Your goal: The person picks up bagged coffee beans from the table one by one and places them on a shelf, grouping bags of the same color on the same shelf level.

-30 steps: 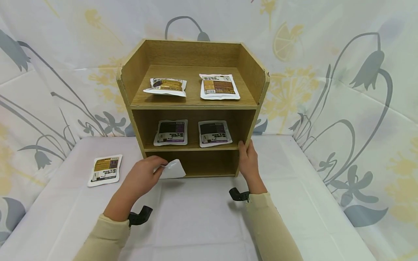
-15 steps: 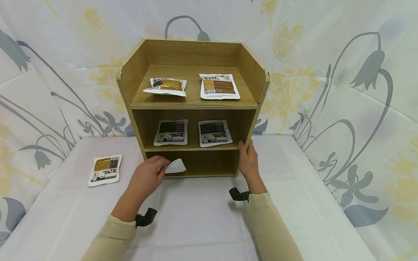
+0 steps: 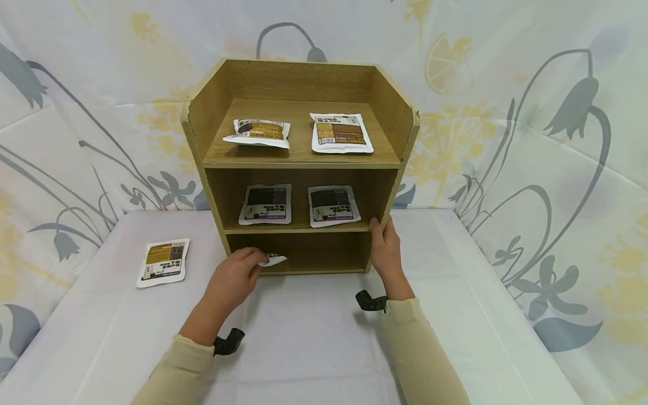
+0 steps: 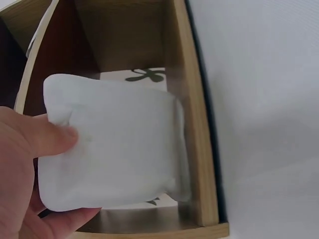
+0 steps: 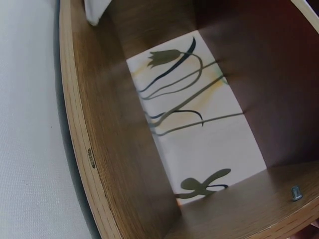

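A white sealed pouch (image 3: 274,260) is pinched at one edge by my left hand (image 3: 230,284), at the left part of the wooden shelf's lowest compartment. In the left wrist view its blank white side (image 4: 114,144) shows, thumb on top and fingers beneath, its far edge close to the bottom board. Only a white corner of it (image 5: 94,9) shows in the right wrist view. My right hand (image 3: 387,254) grips the right side panel of the wooden shelf (image 3: 304,81) low down, thumb at the front and fingers partly hidden behind.
Two pouches with brown-yellow labels, left (image 3: 260,134) and right (image 3: 341,134), lie on the top tier. Two dark-labelled ones, left (image 3: 265,205) and right (image 3: 334,206), are in the middle compartment. Another pouch (image 3: 163,262) lies on the white-covered table (image 3: 314,337), left of the shelf.
My left hand has moved slightly right with the pouch and tilted it flatter, so less of its white side shows in the head view. The right hand stays on the shelf's side panel.
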The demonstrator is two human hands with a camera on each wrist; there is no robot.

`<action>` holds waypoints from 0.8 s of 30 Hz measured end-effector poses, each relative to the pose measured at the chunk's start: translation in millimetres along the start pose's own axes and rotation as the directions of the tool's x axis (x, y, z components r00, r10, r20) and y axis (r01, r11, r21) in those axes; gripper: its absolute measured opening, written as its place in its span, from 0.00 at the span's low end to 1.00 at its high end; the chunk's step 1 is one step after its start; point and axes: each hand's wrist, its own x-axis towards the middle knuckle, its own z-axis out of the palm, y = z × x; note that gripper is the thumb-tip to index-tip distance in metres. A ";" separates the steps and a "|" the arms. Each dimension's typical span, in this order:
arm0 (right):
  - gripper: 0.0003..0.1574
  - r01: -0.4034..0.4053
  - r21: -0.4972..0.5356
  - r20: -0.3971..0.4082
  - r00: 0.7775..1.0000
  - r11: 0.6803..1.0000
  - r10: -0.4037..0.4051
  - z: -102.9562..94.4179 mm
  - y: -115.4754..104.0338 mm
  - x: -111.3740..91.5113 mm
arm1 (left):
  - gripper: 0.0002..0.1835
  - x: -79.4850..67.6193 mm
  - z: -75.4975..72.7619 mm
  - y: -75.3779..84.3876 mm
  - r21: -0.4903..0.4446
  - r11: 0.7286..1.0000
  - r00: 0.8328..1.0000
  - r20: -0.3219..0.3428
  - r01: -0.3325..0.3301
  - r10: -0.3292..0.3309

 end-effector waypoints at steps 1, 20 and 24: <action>0.33 -0.001 0.002 0.001 1.000 1.000 0.001 0.0 -0.2 -0.1 | 0.08 -0.4 0.8 -0.8 -0.002 1.000 1.000 0.022 0.000 0.000; 0.34 -0.004 0.001 0.002 1.000 1.000 0.004 1.4 2.0 -0.3 | 0.16 -0.1 18.7 -15.5 -0.026 1.000 0.979 0.201 -0.012 0.016; 0.34 -0.002 -0.001 0.005 1.000 1.000 0.002 1.0 2.7 -0.1 | 0.19 2.3 22.0 -17.2 -0.009 1.000 0.979 0.203 -0.023 0.024</action>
